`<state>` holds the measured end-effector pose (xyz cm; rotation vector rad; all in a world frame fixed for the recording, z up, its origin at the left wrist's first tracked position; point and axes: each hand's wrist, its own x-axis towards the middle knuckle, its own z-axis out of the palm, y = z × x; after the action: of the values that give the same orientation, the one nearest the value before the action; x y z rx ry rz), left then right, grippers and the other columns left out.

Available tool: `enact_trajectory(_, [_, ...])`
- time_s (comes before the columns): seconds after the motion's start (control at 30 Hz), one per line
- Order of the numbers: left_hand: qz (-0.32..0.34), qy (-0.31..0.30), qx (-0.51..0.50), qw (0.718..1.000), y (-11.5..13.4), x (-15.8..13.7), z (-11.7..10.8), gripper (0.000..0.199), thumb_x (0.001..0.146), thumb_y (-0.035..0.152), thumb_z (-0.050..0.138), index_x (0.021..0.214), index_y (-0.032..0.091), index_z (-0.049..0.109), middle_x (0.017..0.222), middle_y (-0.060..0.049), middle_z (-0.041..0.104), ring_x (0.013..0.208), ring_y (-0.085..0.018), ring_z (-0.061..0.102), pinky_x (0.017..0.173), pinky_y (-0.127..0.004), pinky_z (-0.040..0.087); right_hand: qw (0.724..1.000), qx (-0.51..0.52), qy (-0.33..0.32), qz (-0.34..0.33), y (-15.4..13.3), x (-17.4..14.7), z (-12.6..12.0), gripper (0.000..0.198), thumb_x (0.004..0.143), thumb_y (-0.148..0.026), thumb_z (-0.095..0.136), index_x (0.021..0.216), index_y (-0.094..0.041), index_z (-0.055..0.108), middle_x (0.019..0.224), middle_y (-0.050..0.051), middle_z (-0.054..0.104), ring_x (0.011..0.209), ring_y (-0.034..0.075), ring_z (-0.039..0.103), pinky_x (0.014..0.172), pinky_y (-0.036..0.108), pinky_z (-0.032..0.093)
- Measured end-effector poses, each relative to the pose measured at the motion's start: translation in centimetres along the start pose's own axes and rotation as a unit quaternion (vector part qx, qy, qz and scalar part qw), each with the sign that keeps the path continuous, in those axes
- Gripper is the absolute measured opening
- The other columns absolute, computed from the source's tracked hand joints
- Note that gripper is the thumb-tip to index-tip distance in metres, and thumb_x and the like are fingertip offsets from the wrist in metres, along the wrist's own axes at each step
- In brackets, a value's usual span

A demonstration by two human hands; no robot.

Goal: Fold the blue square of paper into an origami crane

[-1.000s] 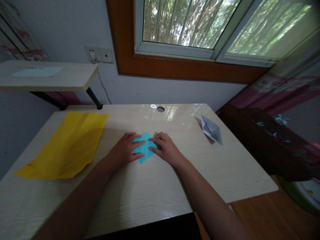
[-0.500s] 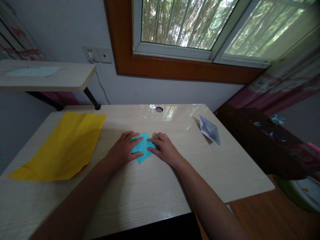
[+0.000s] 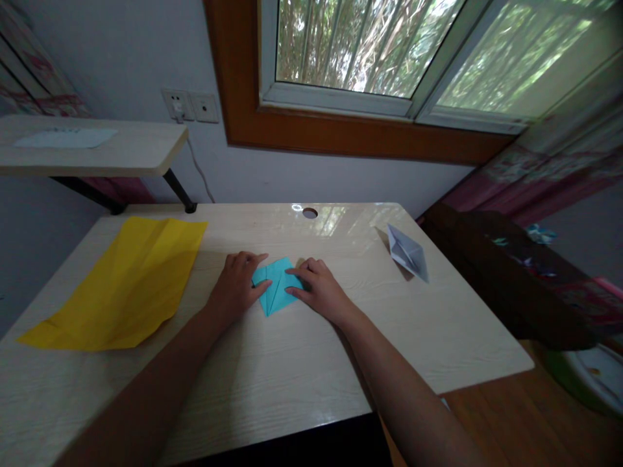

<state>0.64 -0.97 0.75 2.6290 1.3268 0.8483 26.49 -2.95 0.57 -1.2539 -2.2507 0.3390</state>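
Observation:
A folded sheet of light-blue paper (image 3: 277, 285) lies on the desk in front of me, with crease lines across its top and a pointed lower corner. At its left edge is my left hand (image 3: 238, 279), thumb pressed on the paper and index finger lifted apart from it; its other fingers curl and are partly hidden. From the right, my right hand (image 3: 315, 284) pins the paper between thumb and index finger, its remaining fingers bent.
A large yellow sheet (image 3: 126, 285) covers the desk's left side. A folded white paper piece (image 3: 407, 251) stands at the right. Behind the yellow sheet rises a small shelf (image 3: 141, 152) on black legs. The desk (image 3: 292, 376) has a cable hole at the back.
My left hand has shifted slightly left, its index finger lifting off the paper. More of the paper's creased left part shows. My right hand has stayed nearly still.

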Motion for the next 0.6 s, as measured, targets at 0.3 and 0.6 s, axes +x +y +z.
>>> enact_trajectory(0.3, [0.047,-0.009,-0.045,0.998,0.87,0.32,-0.29,0.013,0.095,0.028,0.067,0.106,0.021,0.068,0.100,-0.006,0.065,0.098,-0.026,0.054,0.092,-0.043,0.048,0.999,0.000,0.003,0.034,-0.14,0.13,0.13,0.040,0.087,-0.040,0.079,0.122,-0.025,0.068,0.102,0.008,0.064,0.096,0.025,0.057,0.084,0.040,0.048])
enact_trajectory(0.6, [0.106,-0.061,-0.069,0.990,0.59,-0.04,0.31,0.033,0.094,0.037,0.070,0.122,0.019,0.069,0.121,-0.011,0.066,0.110,-0.027,0.057,0.099,-0.044,0.050,0.997,0.033,0.035,0.061,-0.17,0.30,0.08,0.026,0.085,-0.032,0.082,0.103,-0.022,0.066,0.099,0.006,0.063,0.096,0.024,0.055,0.087,0.038,0.045])
